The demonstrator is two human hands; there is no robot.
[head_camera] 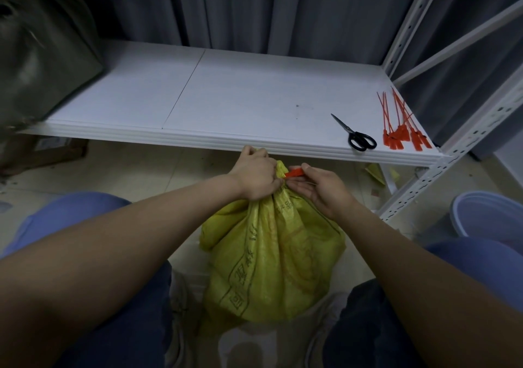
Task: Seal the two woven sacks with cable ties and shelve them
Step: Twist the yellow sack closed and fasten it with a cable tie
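Note:
A yellow woven sack (271, 257) with dark printed characters stands on the floor between my knees. My left hand (256, 175) is clenched around its gathered neck. My right hand (322, 187) pinches a red cable tie (294, 173) at the neck, its flat tag sticking out toward the left hand. Several spare red cable ties (399, 125) lie at the right end of the white shelf (226, 98). A second sack (36, 56), grey-green and blurred, sits at the shelf's left end.
Black-handled scissors (355, 134) lie on the shelf beside the spare ties. A white perforated upright (452, 146) frames the shelf on the right. A pale blue bucket (489, 214) stands on the floor at right. Grey curtains hang behind the shelf.

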